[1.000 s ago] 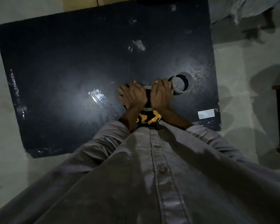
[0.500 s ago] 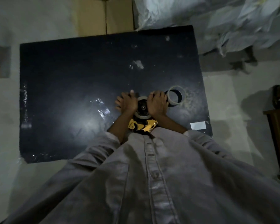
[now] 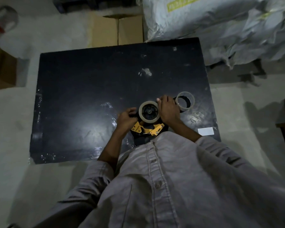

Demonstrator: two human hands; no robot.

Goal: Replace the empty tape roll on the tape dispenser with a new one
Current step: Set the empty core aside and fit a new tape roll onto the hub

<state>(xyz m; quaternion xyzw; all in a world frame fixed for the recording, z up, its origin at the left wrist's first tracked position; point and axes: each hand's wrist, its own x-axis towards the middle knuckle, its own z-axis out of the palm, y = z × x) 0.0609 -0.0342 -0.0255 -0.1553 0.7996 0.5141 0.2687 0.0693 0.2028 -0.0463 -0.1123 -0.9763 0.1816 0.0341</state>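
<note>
A: Where is the tape roll (image 3: 149, 111)?

B: It sits on the wheel of the tape dispenser (image 3: 146, 129), flat side up, right between the two hands. The dispenser's yellow part points toward the person's shirt (image 3: 171, 178).

A: And the other ring?

B: The thin ring (image 3: 185, 101) lies flat on the black board (image 3: 89, 96), just past the right hand (image 3: 169, 109). Its near side is hidden behind the knuckles, so I cannot tell if they touch.

A: Is there room to move?

B: Yes. A wide stretch of dark board runs off to the left and to the far side, with some shiny marks on it. On the right there is less: the ring, then a white label (image 3: 205, 131), then the board's edge. Past the far edge stand a cardboard box (image 3: 117, 30) and big pale bags (image 3: 220, 22). The near edge goes under the shirt.

A: What do the hands do?

B: The left hand (image 3: 127, 117) has its fingers curled tight round a dark part of the dispenser, just beside the roll's left side. The right hand lies on the roll's right side, fingers bent round its rim — one fingertip (image 3: 158, 99) shows at the roll's far edge.
</note>
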